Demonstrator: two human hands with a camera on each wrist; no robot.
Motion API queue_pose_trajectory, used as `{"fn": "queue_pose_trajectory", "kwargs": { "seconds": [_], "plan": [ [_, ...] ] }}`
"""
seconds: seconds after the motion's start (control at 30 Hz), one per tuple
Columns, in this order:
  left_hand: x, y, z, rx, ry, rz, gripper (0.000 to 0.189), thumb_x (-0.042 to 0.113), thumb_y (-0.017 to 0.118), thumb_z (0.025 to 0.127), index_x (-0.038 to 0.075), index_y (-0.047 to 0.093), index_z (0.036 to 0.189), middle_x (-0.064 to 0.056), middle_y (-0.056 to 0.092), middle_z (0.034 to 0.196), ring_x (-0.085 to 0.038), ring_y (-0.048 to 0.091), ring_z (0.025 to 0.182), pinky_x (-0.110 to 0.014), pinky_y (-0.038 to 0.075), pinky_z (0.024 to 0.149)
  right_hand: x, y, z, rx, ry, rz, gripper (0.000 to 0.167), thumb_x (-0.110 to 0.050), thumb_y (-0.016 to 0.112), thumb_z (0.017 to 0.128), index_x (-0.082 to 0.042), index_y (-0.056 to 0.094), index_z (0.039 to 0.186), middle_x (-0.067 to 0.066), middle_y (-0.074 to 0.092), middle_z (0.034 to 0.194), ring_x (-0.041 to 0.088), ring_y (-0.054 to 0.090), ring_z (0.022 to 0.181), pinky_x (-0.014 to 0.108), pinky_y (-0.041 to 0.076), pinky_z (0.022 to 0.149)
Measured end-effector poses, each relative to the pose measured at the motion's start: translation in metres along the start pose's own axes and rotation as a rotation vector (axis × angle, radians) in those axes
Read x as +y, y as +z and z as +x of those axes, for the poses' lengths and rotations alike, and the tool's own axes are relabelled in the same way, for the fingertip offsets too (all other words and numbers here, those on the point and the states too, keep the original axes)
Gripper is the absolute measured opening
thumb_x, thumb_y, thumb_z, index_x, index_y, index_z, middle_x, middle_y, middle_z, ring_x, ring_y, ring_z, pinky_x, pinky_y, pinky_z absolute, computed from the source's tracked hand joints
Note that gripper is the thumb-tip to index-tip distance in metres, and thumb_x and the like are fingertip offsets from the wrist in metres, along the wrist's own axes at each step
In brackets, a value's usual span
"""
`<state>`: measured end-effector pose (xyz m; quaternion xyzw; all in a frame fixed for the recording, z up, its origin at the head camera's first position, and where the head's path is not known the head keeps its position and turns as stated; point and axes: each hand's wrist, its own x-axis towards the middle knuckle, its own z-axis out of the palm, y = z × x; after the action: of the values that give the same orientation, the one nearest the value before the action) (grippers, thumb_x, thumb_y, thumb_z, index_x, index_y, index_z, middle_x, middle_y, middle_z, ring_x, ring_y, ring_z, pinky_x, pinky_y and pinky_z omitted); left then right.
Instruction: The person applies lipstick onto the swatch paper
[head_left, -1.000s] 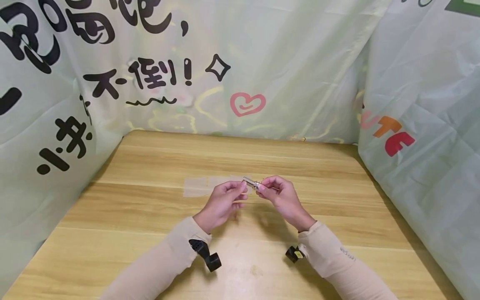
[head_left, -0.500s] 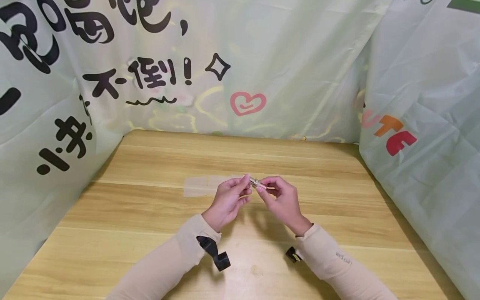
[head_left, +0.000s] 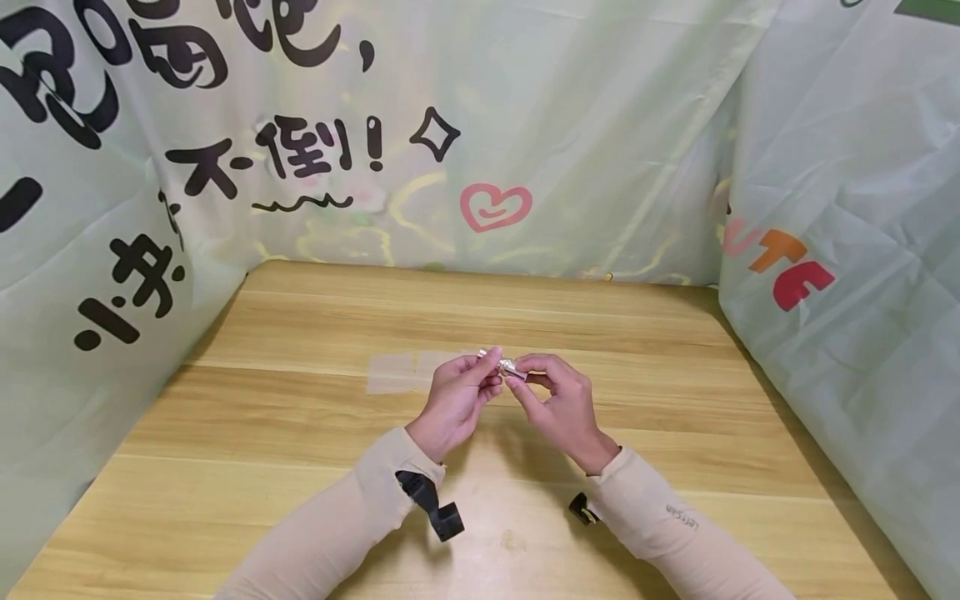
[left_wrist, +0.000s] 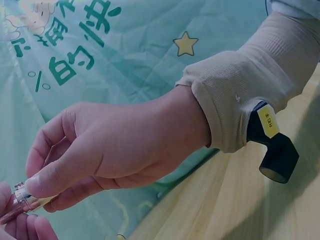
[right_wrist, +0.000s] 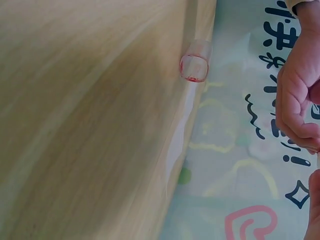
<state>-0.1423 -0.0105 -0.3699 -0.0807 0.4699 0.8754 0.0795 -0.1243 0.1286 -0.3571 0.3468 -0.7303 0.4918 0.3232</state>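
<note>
Between my two hands, a small shiny silver tube [head_left: 513, 369] is held above the table. My left hand [head_left: 459, 398] pinches its left end between thumb and fingers; a bit of that end shows past the thumb. My right hand [head_left: 564, 404] pinches the other end with thumb and forefinger. In the left wrist view the tube [left_wrist: 22, 196] looks glossy with a ring-like collar, and the right hand [left_wrist: 120, 140] hides part of it. Its exact kind cannot be told. The right wrist view shows the left hand [right_wrist: 297, 95] at the right edge.
Clear film-like strips [head_left: 390, 373] lie flat on the wooden table [head_left: 315, 317]. A small clear cylinder with a reddish rim [right_wrist: 195, 62] is on the table in the right wrist view. Printed cloth [head_left: 585, 167] walls the back and sides.
My left hand has moved right and now covers more of the tube, its thumb across it. My right hand has shifted slightly at its end, and the tube has turned a little.
</note>
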Motion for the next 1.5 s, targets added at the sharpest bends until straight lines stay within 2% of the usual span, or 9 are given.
{"fn": "queue_pose_trajectory", "kwargs": {
  "seconds": [0.2, 0.33, 0.63, 0.73, 0.87, 0.97, 1.1, 1.23, 1.5],
  "plan": [
    [0.000, 0.000, 0.001, -0.005, 0.037, -0.015, 0.018, 0.006, 0.067, 0.092, 0.004, 0.057, 0.076, -0.005, 0.059, 0.077, -0.009, 0.056, 0.064, -0.017, 0.052, 0.060, 0.000, 0.000, 0.001, 0.004, 0.003, -0.008, 0.024, 0.026, 0.073, 0.066, 0.016, 0.060, 0.084, 0.028, 0.065, 0.082, 0.039, 0.067, 0.071, 0.032, 0.059, 0.066],
    [0.001, 0.000, 0.001, -0.018, 0.056, -0.013, 0.017, 0.004, 0.066, 0.092, 0.005, 0.059, 0.077, -0.004, 0.060, 0.078, -0.009, 0.056, 0.066, -0.017, 0.052, 0.062, -0.001, -0.001, 0.001, 0.002, 0.045, 0.004, 0.020, 0.025, 0.071, 0.070, 0.016, 0.061, 0.084, 0.027, 0.066, 0.082, 0.039, 0.068, 0.072, 0.034, 0.059, 0.063],
    [-0.001, -0.001, 0.002, -0.026, 0.066, -0.024, 0.017, 0.002, 0.064, 0.093, 0.005, 0.057, 0.077, -0.005, 0.060, 0.081, -0.009, 0.057, 0.068, -0.017, 0.051, 0.064, 0.002, -0.001, -0.001, -0.018, 0.198, 0.072, 0.015, 0.022, 0.070, 0.075, 0.016, 0.062, 0.087, 0.028, 0.067, 0.086, 0.041, 0.068, 0.078, 0.039, 0.059, 0.067],
    [-0.002, -0.002, 0.003, -0.032, 0.069, -0.033, 0.017, 0.001, 0.064, 0.092, 0.005, 0.058, 0.077, -0.005, 0.060, 0.083, -0.009, 0.057, 0.069, -0.017, 0.052, 0.065, 0.009, 0.000, -0.005, -0.019, 0.236, 0.078, 0.013, 0.020, 0.069, 0.078, 0.015, 0.062, 0.088, 0.026, 0.068, 0.085, 0.034, 0.069, 0.074, 0.032, 0.059, 0.063],
    [-0.002, -0.002, 0.003, -0.051, 0.094, -0.038, 0.017, -0.002, 0.062, 0.093, 0.006, 0.059, 0.077, -0.005, 0.059, 0.085, -0.010, 0.057, 0.070, -0.018, 0.052, 0.068, 0.022, 0.000, -0.010, -0.018, 0.324, 0.121, 0.010, 0.016, 0.067, 0.082, 0.012, 0.063, 0.091, 0.022, 0.069, 0.083, 0.016, 0.066, 0.067, 0.021, 0.055, 0.056],
    [-0.002, -0.002, 0.004, -0.059, 0.109, -0.042, 0.018, -0.004, 0.061, 0.093, 0.006, 0.059, 0.078, -0.005, 0.059, 0.084, -0.010, 0.057, 0.070, -0.018, 0.052, 0.068, 0.027, -0.001, -0.012, -0.024, 0.424, 0.195, 0.008, 0.012, 0.066, 0.085, 0.011, 0.063, 0.093, 0.023, 0.068, 0.084, 0.010, 0.066, 0.069, 0.022, 0.056, 0.060],
    [-0.003, -0.002, 0.004, -0.060, 0.115, -0.053, 0.018, -0.005, 0.060, 0.093, 0.006, 0.060, 0.078, -0.004, 0.060, 0.083, -0.010, 0.056, 0.070, -0.017, 0.051, 0.068, 0.027, -0.002, -0.011, -0.039, 0.536, 0.283, 0.008, 0.008, 0.065, 0.088, 0.012, 0.062, 0.095, 0.025, 0.067, 0.088, 0.012, 0.068, 0.073, 0.027, 0.058, 0.067],
    [-0.003, -0.002, 0.005, -0.065, 0.117, -0.064, 0.018, -0.005, 0.060, 0.093, 0.006, 0.060, 0.079, -0.004, 0.060, 0.084, -0.010, 0.056, 0.071, -0.017, 0.051, 0.068, 0.025, -0.003, -0.008, -0.044, 0.613, 0.347, 0.010, 0.009, 0.063, 0.090, 0.014, 0.061, 0.097, 0.026, 0.065, 0.090, 0.014, 0.069, 0.075, 0.028, 0.059, 0.071],
    [-0.003, -0.004, 0.005, -0.074, 0.105, -0.084, 0.020, -0.006, 0.058, 0.093, 0.007, 0.060, 0.078, -0.003, 0.061, 0.085, -0.009, 0.056, 0.072, -0.016, 0.051, 0.068, 0.023, -0.002, -0.006, -0.037, 0.665, 0.429, 0.011, 0.012, 0.060, 0.089, 0.018, 0.058, 0.098, 0.023, 0.065, 0.089, 0.014, 0.069, 0.076, 0.031, 0.059, 0.074]
  ]
}}
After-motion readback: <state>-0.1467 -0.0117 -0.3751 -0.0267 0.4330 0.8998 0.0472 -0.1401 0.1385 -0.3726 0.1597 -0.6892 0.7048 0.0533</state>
